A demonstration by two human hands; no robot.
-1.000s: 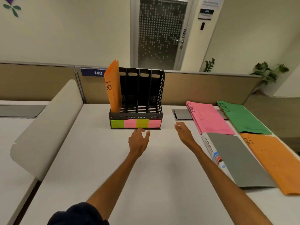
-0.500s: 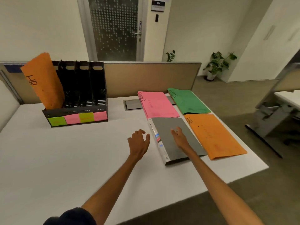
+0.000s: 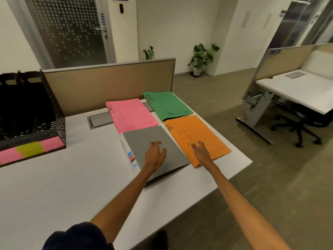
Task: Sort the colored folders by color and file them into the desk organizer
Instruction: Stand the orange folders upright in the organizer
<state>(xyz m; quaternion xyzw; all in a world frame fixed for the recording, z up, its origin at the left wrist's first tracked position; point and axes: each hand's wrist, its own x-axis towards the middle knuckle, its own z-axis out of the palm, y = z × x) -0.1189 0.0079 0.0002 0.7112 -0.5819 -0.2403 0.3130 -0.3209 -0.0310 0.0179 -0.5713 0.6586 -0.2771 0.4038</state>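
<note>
An orange folder (image 3: 201,134) marked HR lies flat near the desk's right edge. A pink folder (image 3: 133,114) and a green folder (image 3: 167,104) lie behind it. A grey binder (image 3: 167,139) lies between them and me. My left hand (image 3: 155,155) hovers over the binder with fingers loosely spread. My right hand (image 3: 200,149) reaches over the orange folder, fingers relaxed, holding nothing. The black desk organizer (image 3: 54,112) stands at the far left, partly cut off; its front carries pink and yellow-green labels.
A beige partition (image 3: 108,82) backs the white desk (image 3: 72,177). A grey cable tray (image 3: 100,120) sits in the desk behind the pink folder. To the right are open floor, another desk (image 3: 297,91) and an office chair (image 3: 297,127).
My view has swung right, so the organizer has slid to the left edge. Both hands have moved right, from in front of the organizer to above the binder and the orange folder.
</note>
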